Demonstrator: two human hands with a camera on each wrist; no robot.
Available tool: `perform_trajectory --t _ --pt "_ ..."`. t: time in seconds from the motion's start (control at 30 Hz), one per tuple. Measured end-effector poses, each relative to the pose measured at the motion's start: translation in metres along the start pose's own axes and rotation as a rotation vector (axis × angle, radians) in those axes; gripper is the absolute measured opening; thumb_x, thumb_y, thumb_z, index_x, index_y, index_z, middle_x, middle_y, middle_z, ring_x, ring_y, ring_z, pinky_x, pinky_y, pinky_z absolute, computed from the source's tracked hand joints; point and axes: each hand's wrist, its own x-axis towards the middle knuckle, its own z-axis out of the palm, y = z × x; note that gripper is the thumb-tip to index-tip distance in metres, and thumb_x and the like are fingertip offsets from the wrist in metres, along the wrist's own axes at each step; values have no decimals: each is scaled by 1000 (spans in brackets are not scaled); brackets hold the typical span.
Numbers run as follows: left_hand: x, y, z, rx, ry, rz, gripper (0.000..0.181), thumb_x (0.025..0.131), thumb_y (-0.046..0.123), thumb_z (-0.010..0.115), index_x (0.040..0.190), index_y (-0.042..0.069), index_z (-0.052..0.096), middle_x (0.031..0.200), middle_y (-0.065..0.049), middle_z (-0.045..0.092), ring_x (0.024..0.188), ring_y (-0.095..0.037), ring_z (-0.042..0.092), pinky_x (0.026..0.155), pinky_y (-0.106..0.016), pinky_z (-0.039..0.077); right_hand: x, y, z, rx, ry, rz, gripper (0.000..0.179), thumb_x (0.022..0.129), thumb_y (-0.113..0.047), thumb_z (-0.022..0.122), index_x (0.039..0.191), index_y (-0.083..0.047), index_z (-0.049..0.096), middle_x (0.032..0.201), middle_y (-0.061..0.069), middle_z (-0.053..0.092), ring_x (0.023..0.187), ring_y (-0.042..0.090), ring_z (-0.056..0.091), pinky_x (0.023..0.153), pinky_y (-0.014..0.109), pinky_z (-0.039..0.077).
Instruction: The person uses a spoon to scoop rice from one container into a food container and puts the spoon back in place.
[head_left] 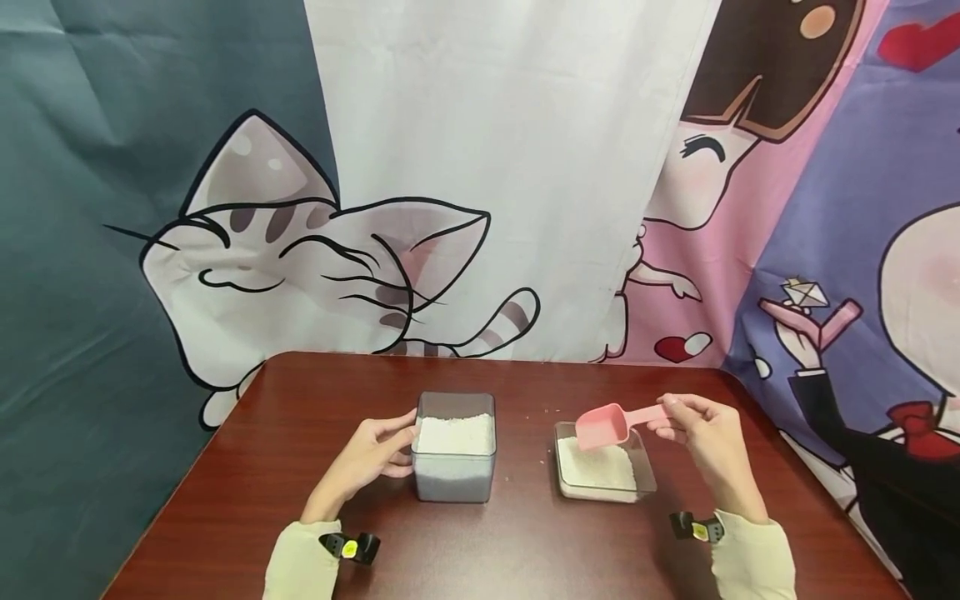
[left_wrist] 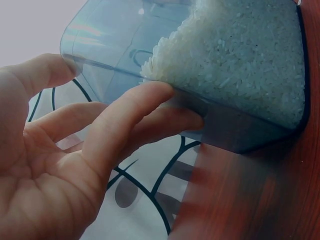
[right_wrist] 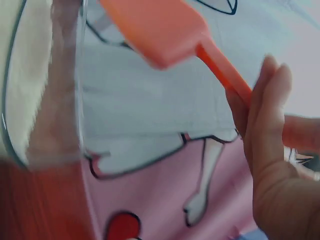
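Note:
My left hand (head_left: 372,452) rests against the left side of a deep, clear grey box (head_left: 453,485) of white rice. Its fairly straight fingers (left_wrist: 132,112) lie along the outer wall, and the thumb touches near a corner. Rice (left_wrist: 240,60) slopes up one inner wall. On the right, my right hand (head_left: 701,429) pinches the handle of a pink scoop (head_left: 602,427). The scoop is tilted above a shallow clear tray (head_left: 647,482) that also holds rice (head_left: 596,465). No rice shows in the scoop's bowl; its underside fills the top of the right wrist view.
Both containers stand on a dark reddish wooden table (head_left: 517,550), with a gap between them. A few stray grains lie between and behind them. A cartoon-printed cloth (head_left: 480,125) hangs behind the table's far edge. Each wrist wears a small strapped camera.

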Motion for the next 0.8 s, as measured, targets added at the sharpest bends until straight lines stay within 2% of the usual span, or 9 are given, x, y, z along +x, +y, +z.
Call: perform_trajectory --t 0.07,0.17,0.47,0.63,0.8 --pt "0 0 1 -4 0 -3 52 92 19 57 136 -1 41 118 -30 55 77 -30 67 68 -45 55 2 3 1 101 9 46 19 88 -7 60 96 11 63 76 8 69 63 18 68 63 28 56" --pt "1 -1 1 -6 5 -7 52 91 19 57 136 -2 41 118 -29 55 76 -30 67 68 -46 55 4 8 5 218 -1 99 13 89 -4 58 90 4 68 76 8 69 65 17 68 65 26 56" --pt "2 -2 1 -17 0 1 54 91 20 58 135 -4 40 117 -29 56 75 -29 67 70 -50 54 2 11 44 420 -24 217 15 89 -2 56 86 -1 71 77 9 69 65 15 68 64 21 56" --pt "2 -1 1 -17 7 -1 53 91 20 58 135 -3 41 117 -28 56 75 -30 67 68 -48 55 -1 5 73 416 -38 217 12 89 -4 59 89 -1 70 78 10 69 64 12 67 65 20 55" --pt "0 0 2 -15 8 -2 56 90 23 60 135 -3 41 116 -29 56 75 -30 67 67 -46 55 0 -3 99 353 -79 163 10 88 -5 61 91 1 68 80 9 67 69 16 68 72 27 55"
